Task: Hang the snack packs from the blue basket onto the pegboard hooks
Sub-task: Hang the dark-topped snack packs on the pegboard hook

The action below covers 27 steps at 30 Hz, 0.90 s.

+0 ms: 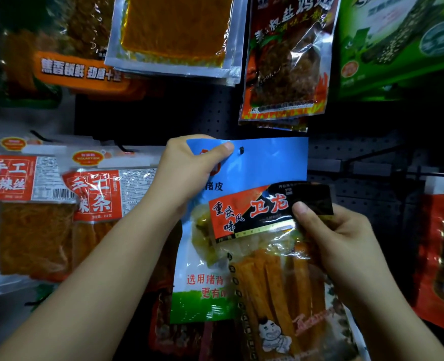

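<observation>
**Blue pack held up at the board, a second pack in the other hand**

The left hand (187, 168) pinches the top left corner of the blue snack pack (265, 165), thumb across the front just beside its small hang hole (241, 150). The pack is pressed up against the dark pegboard (205, 115); whether a hook passes through that hole is too small to tell. The right hand (340, 235) grips a red-and-black spicy stick pack (267, 256) by its dark upper right corner, thumb on the front, fingers curled behind — this pack lies tilted across the lower right of the blue one and covers much of it.

Room is tight. Just above the blue pack's top edge hangs the flame-printed chicken pack (286, 61), its bottom edge near. To the left, the two red-labelled shred packs (95, 194) reach right up to the left wrist. More open board shows to the right of the blue pack, where bare hook arms (372, 152) and price rails stand out, before a red pack (439, 251) at the right edge.

Up top, a clear pouch of orange sheets (174, 32), an orange-banded pack (80, 69) and a green seaweed pack (403, 43) are all cut off by the frame. Below the forearms more packs sit in deep shadow — hard to make out. The basket is out of view.
</observation>
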Each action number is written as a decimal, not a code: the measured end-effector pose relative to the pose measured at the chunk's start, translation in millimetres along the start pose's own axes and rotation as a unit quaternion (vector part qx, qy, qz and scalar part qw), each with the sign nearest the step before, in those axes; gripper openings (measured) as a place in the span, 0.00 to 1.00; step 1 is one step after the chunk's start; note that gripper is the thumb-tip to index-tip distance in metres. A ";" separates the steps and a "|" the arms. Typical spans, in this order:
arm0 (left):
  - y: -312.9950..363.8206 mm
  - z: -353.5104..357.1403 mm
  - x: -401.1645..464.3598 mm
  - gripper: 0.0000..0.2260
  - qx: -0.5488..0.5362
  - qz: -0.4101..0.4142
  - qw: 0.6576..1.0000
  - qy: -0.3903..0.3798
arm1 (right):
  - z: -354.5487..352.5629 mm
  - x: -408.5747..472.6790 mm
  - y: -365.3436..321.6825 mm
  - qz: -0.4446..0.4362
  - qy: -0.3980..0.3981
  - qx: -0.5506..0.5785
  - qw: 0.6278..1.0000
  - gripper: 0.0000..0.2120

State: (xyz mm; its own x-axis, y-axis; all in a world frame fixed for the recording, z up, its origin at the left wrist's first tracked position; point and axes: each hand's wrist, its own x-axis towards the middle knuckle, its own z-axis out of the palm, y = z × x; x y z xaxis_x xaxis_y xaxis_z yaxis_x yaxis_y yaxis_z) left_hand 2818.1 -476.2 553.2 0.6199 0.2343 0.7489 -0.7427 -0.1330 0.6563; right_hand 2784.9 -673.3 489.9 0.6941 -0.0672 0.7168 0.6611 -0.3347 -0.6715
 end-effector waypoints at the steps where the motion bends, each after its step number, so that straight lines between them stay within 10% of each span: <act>1: -1.6 -0.2 0.9 0.07 0.004 -0.004 1.000 -0.006 | 0.8 0.3 1.5 0.002 -0.003 0.003 1.000 0.28; 27: -61.8 3.6 -16.7 0.05 0.048 0.002 0.998 0.045 | 27.5 9.9 60.9 0.015 0.041 0.008 0.999 0.09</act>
State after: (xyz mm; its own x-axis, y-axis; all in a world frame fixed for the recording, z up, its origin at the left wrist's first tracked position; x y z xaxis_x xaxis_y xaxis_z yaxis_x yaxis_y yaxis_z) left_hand 2854.5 -475.3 500.4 0.5889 0.3186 0.7427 -0.7146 -0.2239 0.6627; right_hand 2839.8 -668.6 450.9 0.6885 -0.1530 0.7089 0.6458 -0.3156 -0.6953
